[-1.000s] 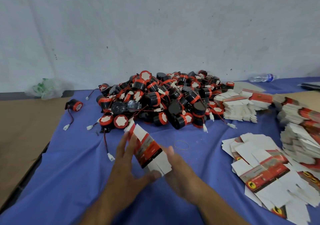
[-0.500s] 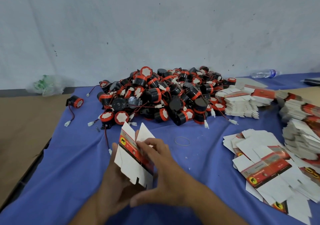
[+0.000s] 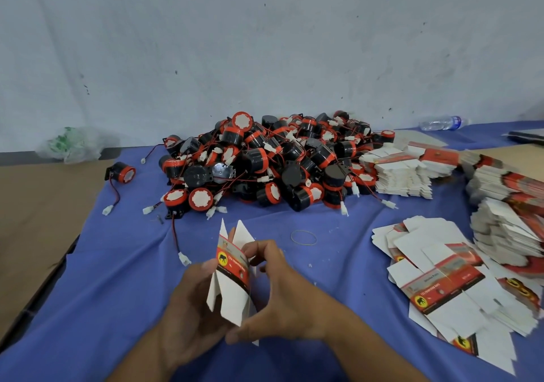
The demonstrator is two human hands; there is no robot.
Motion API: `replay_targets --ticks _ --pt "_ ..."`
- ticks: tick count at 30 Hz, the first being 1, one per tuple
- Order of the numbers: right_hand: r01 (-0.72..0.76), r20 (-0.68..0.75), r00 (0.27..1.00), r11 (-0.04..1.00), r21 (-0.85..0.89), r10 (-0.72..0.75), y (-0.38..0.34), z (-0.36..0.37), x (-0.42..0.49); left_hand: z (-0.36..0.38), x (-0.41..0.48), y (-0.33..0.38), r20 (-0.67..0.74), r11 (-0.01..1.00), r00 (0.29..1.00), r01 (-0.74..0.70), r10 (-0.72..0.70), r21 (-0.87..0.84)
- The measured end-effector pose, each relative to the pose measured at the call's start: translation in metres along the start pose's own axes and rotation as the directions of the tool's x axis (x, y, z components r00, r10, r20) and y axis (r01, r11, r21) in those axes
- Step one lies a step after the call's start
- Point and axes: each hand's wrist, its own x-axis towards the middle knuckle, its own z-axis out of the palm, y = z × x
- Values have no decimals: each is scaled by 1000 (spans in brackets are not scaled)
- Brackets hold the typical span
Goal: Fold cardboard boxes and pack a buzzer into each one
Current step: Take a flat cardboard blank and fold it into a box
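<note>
Showing a partly folded cardboard box [image 3: 232, 275] held upright in the lower centre of the frame, above the blue cloth [image 3: 103, 293] that covers the tabletop. The left hand [image 3: 188, 308] cups it from the left, thumb against the red printed band. The right hand [image 3: 282, 293] curls its fingers over the band's right side and sets its thumb at the lower flap. Both hands grip the box; its pointed white flaps stand free above and below.

Bare cloth lies to the left of the hands and just above them in the frame. A white wire connector [image 3: 184, 258] sits near the left thumb, and a rubber band [image 3: 303, 237] lies near the right fingers.

Higher in the frame, a pile of buzzers [image 3: 265, 160] spreads across the centre before the wall [image 3: 265, 43]. A lone buzzer [image 3: 122, 172] sits apart at its left, by the cloth's edge.

Right of centre, loose flat box blanks [image 3: 435, 272] fan out, and stacked blanks [image 3: 506, 228] crowd the right edge. A water bottle [image 3: 444, 122] lies at upper right. A plastic bag [image 3: 73, 144] lies at middle left by the wall, above a bare brown surface [image 3: 35, 205].
</note>
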Motion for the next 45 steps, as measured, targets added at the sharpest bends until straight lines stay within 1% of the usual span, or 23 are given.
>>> replay_targets --ticks 3,6,8,10,11,12,14,16,18,19,21,24,27,29,33,34,36,37,38,39,41,43,45 --pt "20 -37 999 997 81 -17 0 1 0 -2 3 3 16 997 998 57 -56 -49" --pt "55 -50 998 980 189 -47 0 -2 1 -6 5 5 40 999 999 31 -29 -44" --pt "74 -74 996 966 247 -57 0 -3 2 -12 10 0 -23 999 1000 -2 1 -51" --pt "86 -99 994 939 334 -56 1 -4 3 -18 14 -1 -92 996 993 -80 76 -48" --pt "85 -108 993 923 376 -47 1 -3 4 -20 14 1 -107 992 986 -126 127 16" --pt "87 -121 992 906 413 -40 2 -3 5 -22 16 2 -59 984 986 -147 153 97" --pt "103 -180 983 880 463 -20 3 -2 7 -26 16 2 61 961 992 -124 112 246" --pt "102 -281 959 886 453 33 4 -3 9 -25 17 -1 66 932 995 -91 72 350" --pt "81 -338 938 893 443 83 6 -5 10 -22 17 -5 12 903 996 -90 93 420" --pt "64 -339 935 895 442 100 6 -5 10 -22 18 -7 -14 876 994 -91 111 473" --pt "24 -312 941 896 443 129 4 -4 10 -25 18 -10 -2 813 993 -97 119 575" --pt "-9 -236 963 886 463 133 4 -5 8 -30 22 -10 -27 809 991 -93 132 580" --pt "-12 -61 997 846 533 53 5 -11 4 -24 24 -9 -81 823 978 -115 192 557" --pt "-6 34 999 800 600 -19 4 -14 2 -23 24 -10 -120 832 969 -118 216 541" --pt "21 106 987 754 656 -120 7 -18 2 -31 29 -7 -100 796 982 -70 162 601" --pt "28 111 986 784 620 -123 7 -18 1 -34 29 -8 -76 793 981 -97 178 601" --pt "41 68 994 854 519 -89 7 -15 2 -31 31 -9 -158 852 963 -108 217 512" --pt "43 17 998 861 507 -60 6 -13 4 -27 32 -8 -185 877 962 -92 200 471" --pt "44 -57 998 852 521 -17 6 -10 7 -24 31 -10 -154 870 971 -89 185 485" --pt "46 -149 988 835 549 44 6 -9 9 -22 27 -13 -71 833 980 -117 184 541" --pt "58 -306 935 773 632 179 8 -11 12 -16 20 -15 113 696 965 -251 238 673" --pt "81 -355 902 711 699 246 11 -15 13 -12 16 -17 253 572 939 -343 233 745" --pt "98 -373 890 691 717 261 11 -16 13 -6 9 -18 340 438 917 -399 210 806"
